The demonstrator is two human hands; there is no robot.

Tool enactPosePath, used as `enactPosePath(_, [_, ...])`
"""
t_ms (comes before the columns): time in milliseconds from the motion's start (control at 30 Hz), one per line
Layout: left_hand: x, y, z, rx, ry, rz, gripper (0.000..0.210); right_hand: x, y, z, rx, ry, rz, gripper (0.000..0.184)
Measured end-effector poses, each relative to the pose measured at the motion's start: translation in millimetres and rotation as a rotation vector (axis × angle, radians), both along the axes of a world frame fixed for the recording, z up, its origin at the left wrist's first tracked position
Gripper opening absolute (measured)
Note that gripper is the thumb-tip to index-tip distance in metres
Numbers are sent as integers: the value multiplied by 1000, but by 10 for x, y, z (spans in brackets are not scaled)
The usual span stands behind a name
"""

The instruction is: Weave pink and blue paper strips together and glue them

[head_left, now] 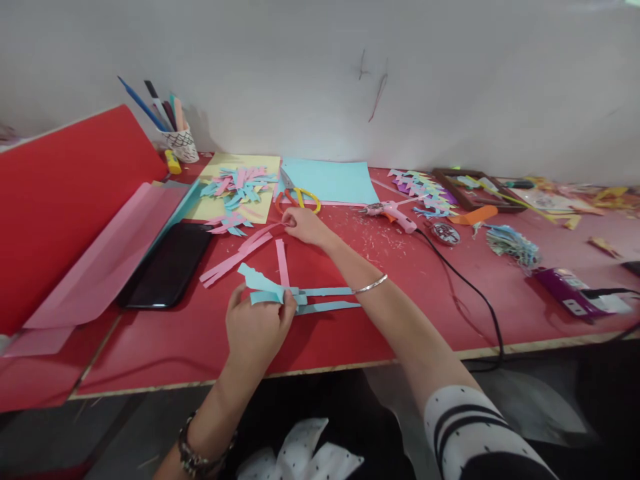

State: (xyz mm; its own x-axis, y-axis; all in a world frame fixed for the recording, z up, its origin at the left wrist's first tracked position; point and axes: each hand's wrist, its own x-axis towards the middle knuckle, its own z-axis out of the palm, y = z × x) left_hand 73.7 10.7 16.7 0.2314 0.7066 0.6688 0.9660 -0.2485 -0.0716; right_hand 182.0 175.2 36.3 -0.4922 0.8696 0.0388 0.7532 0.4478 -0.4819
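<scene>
Two hands out over the red desk (350, 343): left hand (256, 328) is curled near the front edge, thumb and fingers pinching blue strips (263, 283); right hand (306, 227) stretches farther, forearm slanting across, fingertips pinched on a pink strip (263, 235) just by the scissors (299, 196).

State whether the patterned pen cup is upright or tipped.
Upright: the pen cup has its mouth facing up, with pens poking out above the rim.

A glue gun (393, 213), scissors (299, 194) and paper strips (235, 261) mark a craft workspace.
</scene>
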Motion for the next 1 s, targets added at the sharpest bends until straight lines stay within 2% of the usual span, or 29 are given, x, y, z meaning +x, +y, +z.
enactPosePath(100, [-1, -1, -14, -19, -21, -2, 48, 116, -4, 21, -62, 112, -18, 11])
enactPosePath(233, [-9, 1, -31, -57, -54, 2, 50, 360, -82, 140, -227, 440, -61, 9])
enactPosePath(400, [-24, 6, -27, -84, -87, 4, 52, 656, -387, 320, -274, 706, -83, 10])
enactPosePath(533, [-31, 10, -3, -95, -129, -20, 51, 781, -790, 312, -203, 681, -55, 6])
enactPosePath(733, [-48, 18, -12, -159, -144, -2, 51, 770, -1345, 77, -23, 529, 17, 9])
enactPosePath(900, [-61, 21, -34, -256, -185, 25, 51, 687, -1566, -59, 156, 525, 137, 9])
enactPosePath(1000, [-61, 22, -27, -324, -222, 23, 52, 675, -1632, -86, 242, 435, 211, 10])
